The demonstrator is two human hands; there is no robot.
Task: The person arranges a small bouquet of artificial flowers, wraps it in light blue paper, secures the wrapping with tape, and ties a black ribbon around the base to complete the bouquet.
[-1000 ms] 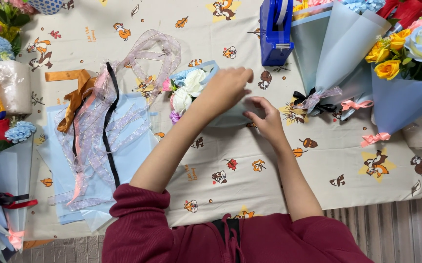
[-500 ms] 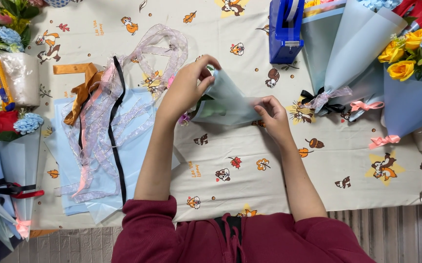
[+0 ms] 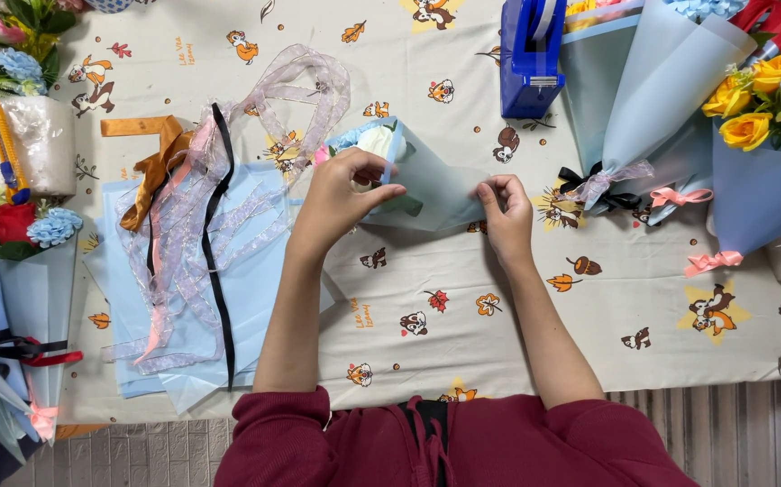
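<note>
cartoon-print tablecloth (image 3: 462, 352) lay under everything, ribbons (image 3: 201, 225) heaped at the left. left hand (image 3: 341, 194) pinched shut on the pale blue wrapping paper (image 3: 431, 185) by the small flowers (image 3: 374, 140), right hand (image 3: 506, 209) pinched on its narrow end. pulled unevenly, i reckoned, the thin paper could crease or tear.

Both hands on small pale-blue paper-wrapped flower cone (image 3: 426, 185) mid-bench: left hand (image 3: 341, 194) pinches the flower end, right hand (image 3: 506, 212) grips the narrow end. Sheer ribbons (image 3: 196, 234) lie toward the left edge.
</note>
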